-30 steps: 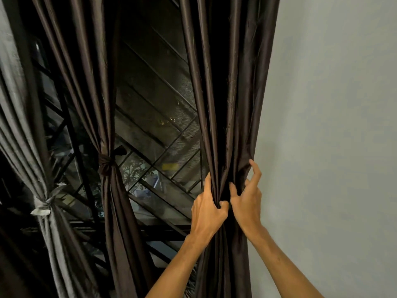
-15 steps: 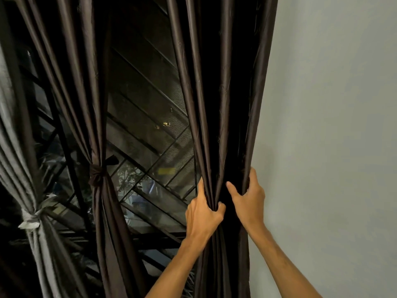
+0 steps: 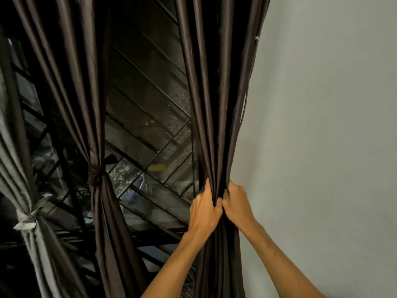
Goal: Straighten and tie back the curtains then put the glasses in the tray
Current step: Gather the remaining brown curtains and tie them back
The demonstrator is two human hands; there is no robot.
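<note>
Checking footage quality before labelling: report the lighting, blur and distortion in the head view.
Head view: the wall is evenly lit, no glare; the window is dim, with murky detail outside; both hands on the dark curtain are sharp; wide-angle lens makes the curtains lean and splay.

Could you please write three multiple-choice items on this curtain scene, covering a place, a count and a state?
1. Where is the brown curtain that both hands grip?
A. beside the wall
B. far left
C. on the floor

2. How many curtains are already tied back?
A. none
B. two
C. four

3. The gripped curtain is
A. knotted
B. bunched, untied
C. taken down

A: it hangs against the grey wall.
B: the middle brown curtain and the grey curtain show ties.
B: left hand and right hand squeeze it; no tie.
</note>
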